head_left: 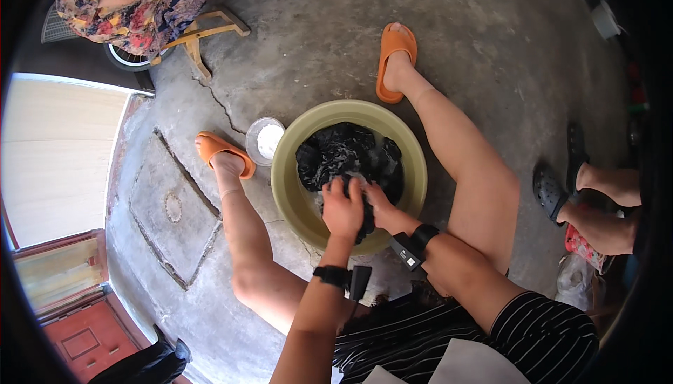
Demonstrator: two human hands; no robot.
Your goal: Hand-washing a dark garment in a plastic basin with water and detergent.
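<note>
Both hands, left hand [343,210] and right hand [377,205], grip closed on wet black cloth [343,153] inside an olive basin [418,167]; small white bowl [265,140] at nine o'clock.

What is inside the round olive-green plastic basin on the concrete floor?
Inside the round olive-green plastic basin lies wet black cloth, gripped by the left hand and right hand. The cloth and hands cover the basin's bottom.

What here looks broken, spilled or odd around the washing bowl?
Only the concrete floor: a crack runs from the wooden stool toward the small white tub. Otherwise nothing stands out. The basin sits level, and the left hand and right hand grip the dark cloth inside it.
</note>
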